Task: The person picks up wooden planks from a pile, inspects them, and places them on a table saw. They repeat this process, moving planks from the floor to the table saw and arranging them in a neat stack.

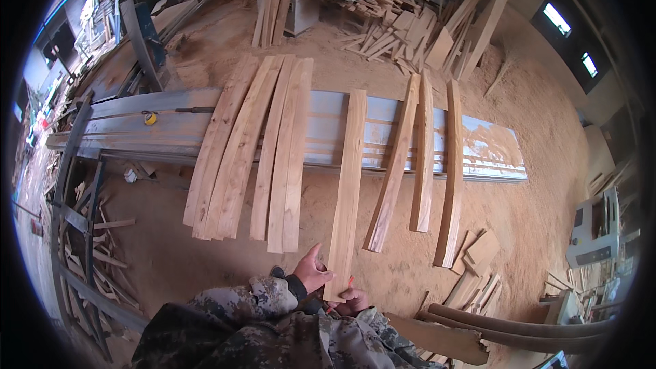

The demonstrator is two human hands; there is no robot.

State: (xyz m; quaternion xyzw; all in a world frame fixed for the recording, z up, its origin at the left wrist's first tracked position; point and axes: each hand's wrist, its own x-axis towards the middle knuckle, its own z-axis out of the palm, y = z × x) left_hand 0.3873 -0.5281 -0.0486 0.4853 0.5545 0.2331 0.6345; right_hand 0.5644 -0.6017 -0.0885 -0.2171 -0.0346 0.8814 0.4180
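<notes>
Closing around the near end of a long pale board [347, 198], the right hand [353, 299] has its fingers curled and its thumb at the wood's right edge. A red pencil-like thing [351, 281] shows just beside that hand; whether the fingers hold it cannot be told. The left hand [312, 275] is at the board's left edge, thumb and forefinger spread apart, one fingertip at or just beside the wood; contact cannot be told. Both hands come out of camouflage sleeves [239, 304], the left one with a dark cuff [296, 288].

The board reaches from the person to the far side of a long metal bench [324, 126], lying across it with its near end overhanging. To its left, a group of boards [283, 157] lies across the bench, some touching or overlapping. To its right, three narrower pieces [452, 171] lie across it, apart from one another at their near ends.

On the left part of the bench sits a yellow tape measure [149, 118], any lettering on it too small to read, with a dark bar [195, 110] to its right. Beyond the bench, offcuts [389, 20] are heaped on the brown, dusty floor [171, 212]. A pale machine [594, 232] stands far right, its markings unreadable.
</notes>
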